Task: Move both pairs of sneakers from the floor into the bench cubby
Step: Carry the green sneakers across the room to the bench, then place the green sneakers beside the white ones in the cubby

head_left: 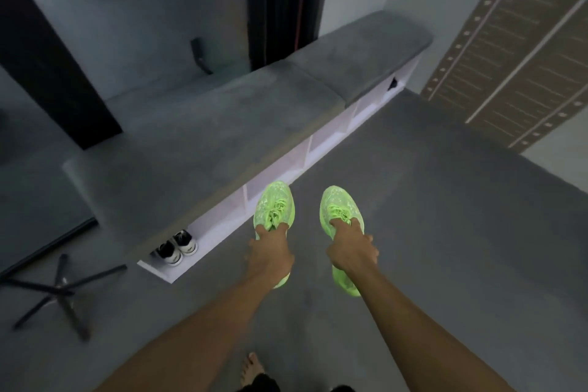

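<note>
Fingers of left hand (270, 251) and right hand (350, 248) hidden inside neon-green sneakers (275, 207), gripping one each; black-white pair (178, 247) half-hidden in cubby (219, 219)

bench (222, 111): grey cushioned top | end cubby (165, 267): black-and-white sneakers (178, 247) | floor (445, 232): grey carpet

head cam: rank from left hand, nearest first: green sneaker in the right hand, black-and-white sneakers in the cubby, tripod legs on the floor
From the left hand:
1. Green sneaker in the right hand, just to its right.
2. Black-and-white sneakers, in the end cubby of the bench, to its left.
3. Tripod legs, on the floor far left, past the bench end.
</note>
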The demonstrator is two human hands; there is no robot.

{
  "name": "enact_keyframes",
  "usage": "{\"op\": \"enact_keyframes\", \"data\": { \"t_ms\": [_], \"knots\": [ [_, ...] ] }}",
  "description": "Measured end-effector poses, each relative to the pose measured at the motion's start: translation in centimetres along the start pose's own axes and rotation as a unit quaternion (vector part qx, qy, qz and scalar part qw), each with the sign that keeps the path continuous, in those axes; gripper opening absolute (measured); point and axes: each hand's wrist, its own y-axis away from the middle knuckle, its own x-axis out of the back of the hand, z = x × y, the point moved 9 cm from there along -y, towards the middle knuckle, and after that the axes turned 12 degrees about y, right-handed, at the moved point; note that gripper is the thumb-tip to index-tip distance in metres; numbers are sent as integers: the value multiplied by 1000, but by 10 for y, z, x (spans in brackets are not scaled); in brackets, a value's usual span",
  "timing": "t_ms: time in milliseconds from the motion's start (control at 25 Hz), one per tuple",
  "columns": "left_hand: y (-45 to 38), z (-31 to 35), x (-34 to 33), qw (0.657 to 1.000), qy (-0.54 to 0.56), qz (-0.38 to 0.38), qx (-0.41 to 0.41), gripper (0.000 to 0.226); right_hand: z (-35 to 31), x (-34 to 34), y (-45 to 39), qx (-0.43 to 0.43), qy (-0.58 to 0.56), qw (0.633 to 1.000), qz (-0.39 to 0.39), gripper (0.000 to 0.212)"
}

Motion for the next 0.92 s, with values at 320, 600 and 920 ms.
{"op": "enact_keyframes", "data": {
  "t_ms": [320, 600, 920],
  "knots": [
    [-58, -77, 0, 967, 73, 17, 244, 53, -110, -28, -115, 194, 90, 972, -92, 63],
    [-102, -103, -9, 932, 150, 36, 327, 59, -189, -48, -158, 321, 177, 920, -142, 73],
    [-186, -182, -33, 928, 143, 22, 343, 59, -269, -140, -225, 334, 178, 912, -157, 67]
  ]
}}
